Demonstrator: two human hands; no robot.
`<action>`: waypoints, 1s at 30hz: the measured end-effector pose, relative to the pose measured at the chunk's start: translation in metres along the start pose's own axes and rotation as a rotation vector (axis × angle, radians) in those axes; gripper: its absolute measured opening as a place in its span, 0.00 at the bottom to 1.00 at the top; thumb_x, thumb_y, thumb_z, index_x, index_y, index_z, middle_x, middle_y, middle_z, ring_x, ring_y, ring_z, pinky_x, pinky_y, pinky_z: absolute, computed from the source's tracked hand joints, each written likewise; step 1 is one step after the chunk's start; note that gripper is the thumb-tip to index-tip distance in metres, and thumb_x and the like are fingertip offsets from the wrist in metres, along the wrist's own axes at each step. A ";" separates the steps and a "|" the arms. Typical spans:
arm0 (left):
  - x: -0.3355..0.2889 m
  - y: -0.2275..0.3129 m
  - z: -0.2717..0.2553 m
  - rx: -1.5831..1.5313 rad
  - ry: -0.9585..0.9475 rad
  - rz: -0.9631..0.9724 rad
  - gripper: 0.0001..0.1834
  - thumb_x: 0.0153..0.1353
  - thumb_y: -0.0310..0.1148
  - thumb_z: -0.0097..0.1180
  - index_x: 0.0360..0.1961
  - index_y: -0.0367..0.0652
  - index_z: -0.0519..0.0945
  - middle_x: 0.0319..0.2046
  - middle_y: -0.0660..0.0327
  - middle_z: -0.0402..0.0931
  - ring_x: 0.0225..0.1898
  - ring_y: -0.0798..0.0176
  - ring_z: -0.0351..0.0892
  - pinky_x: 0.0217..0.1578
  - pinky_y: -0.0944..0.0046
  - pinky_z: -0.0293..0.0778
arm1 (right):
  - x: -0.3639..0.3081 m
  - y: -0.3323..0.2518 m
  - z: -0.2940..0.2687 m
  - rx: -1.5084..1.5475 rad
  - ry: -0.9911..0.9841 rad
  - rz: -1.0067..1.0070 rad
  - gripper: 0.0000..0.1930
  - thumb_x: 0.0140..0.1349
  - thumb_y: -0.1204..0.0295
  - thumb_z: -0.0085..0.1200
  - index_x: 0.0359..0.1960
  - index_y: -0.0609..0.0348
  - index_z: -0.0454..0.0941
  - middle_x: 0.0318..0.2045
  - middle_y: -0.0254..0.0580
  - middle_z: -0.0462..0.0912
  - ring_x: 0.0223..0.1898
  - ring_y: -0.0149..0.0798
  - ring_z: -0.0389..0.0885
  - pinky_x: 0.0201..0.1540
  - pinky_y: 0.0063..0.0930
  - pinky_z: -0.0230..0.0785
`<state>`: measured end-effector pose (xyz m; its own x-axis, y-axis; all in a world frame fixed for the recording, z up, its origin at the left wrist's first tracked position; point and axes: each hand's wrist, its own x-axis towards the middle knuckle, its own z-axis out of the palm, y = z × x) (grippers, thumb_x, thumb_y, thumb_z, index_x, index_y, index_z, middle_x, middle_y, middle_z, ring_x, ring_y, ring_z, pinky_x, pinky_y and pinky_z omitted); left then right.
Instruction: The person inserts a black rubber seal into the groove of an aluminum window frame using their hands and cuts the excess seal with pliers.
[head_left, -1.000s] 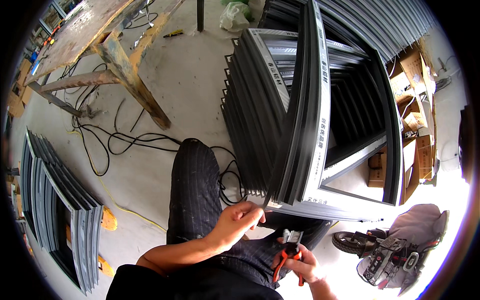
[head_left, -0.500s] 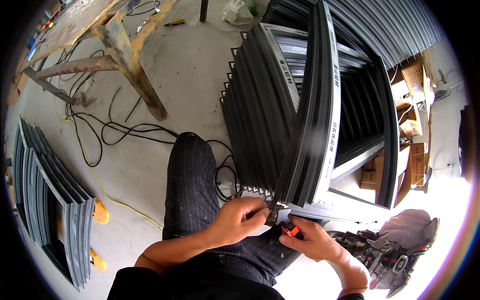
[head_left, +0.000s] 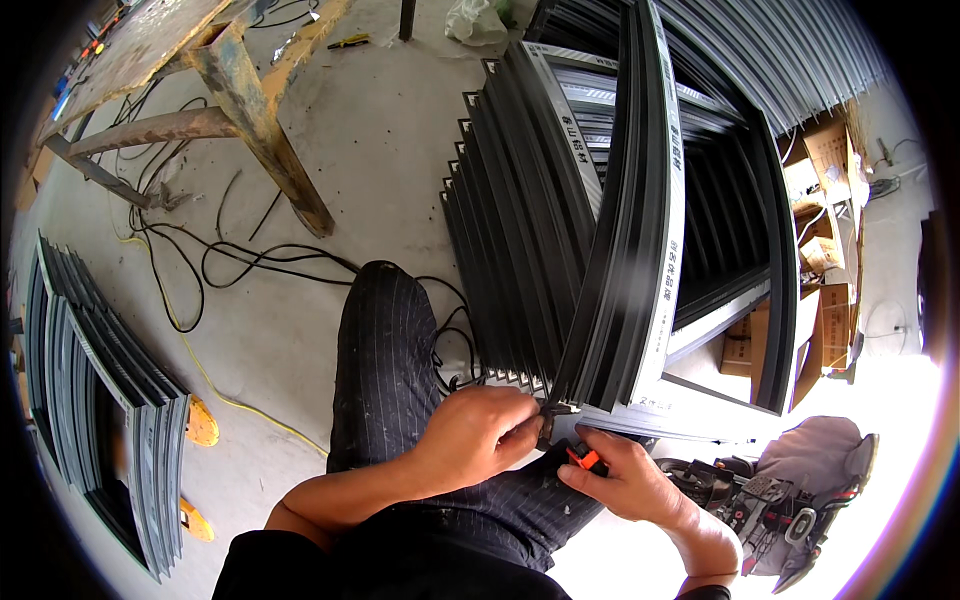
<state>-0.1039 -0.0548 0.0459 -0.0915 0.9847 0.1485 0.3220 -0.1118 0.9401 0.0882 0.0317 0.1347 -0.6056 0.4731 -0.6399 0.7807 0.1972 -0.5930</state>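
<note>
At the far left, a stack of grey frames [head_left: 110,400] leans on the concrete floor [head_left: 390,150], with 2 yellow pieces at its foot. Black cables [head_left: 250,262] lie loose on the floor beyond it, near the leg of a rusty metal bench [head_left: 260,120]. In the middle, the person's knee in striped trousers [head_left: 390,350] points toward a big stack of dark window frames [head_left: 610,250], which stands upright just in front.

The left hand [head_left: 480,435] is closed in a narrow pinch at the near lower corner of the front frame [head_left: 560,405], fingers curled on something small there; what it is, I cannot tell. The right hand [head_left: 625,480] is just beside it, wrapped around a tool with orange and black handles [head_left: 587,458], probably pliers, and its tip is hidden between the 2 hands.

I judge that the step in hand is work on this corner piece. The next move would need a steady left hand and a small, exact squeeze or pull with the tool.

Room is tight: frame edges are sharp-looking and close above the knuckles, the knee is below. To the right, cardboard boxes [head_left: 830,250] and a parked scooter [head_left: 790,490] block the way; open floor is only at the left.
</note>
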 end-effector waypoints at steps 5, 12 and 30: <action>0.001 -0.005 -0.002 -0.013 -0.043 0.012 0.07 0.57 0.29 0.59 0.26 0.37 0.76 0.19 0.56 0.70 0.21 0.53 0.71 0.23 0.55 0.65 | 0.001 0.005 0.003 -0.059 0.049 -0.080 0.20 0.60 0.64 0.60 0.48 0.66 0.75 0.27 0.50 0.78 0.28 0.49 0.79 0.35 0.36 0.71; -0.002 -0.003 0.001 -0.089 -0.043 -0.059 0.07 0.59 0.29 0.58 0.27 0.36 0.77 0.21 0.54 0.72 0.22 0.53 0.73 0.24 0.57 0.66 | -0.005 0.010 0.015 -0.286 0.231 -0.115 0.19 0.57 0.66 0.61 0.46 0.63 0.76 0.26 0.51 0.81 0.30 0.56 0.81 0.32 0.40 0.73; -0.013 -0.008 0.023 -0.851 -0.074 -0.489 0.16 0.72 0.38 0.48 0.49 0.34 0.73 0.36 0.56 0.78 0.36 0.66 0.79 0.39 0.67 0.77 | -0.093 0.130 0.178 -0.298 0.408 -0.017 0.23 0.46 0.60 0.69 0.41 0.60 0.81 0.38 0.47 0.79 0.42 0.52 0.75 0.47 0.44 0.68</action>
<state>-0.0837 -0.0638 0.0293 0.0342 0.9509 -0.3077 -0.5246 0.2791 0.8043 0.2186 -0.1391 0.0299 -0.5555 0.7530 -0.3526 0.8173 0.4164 -0.3984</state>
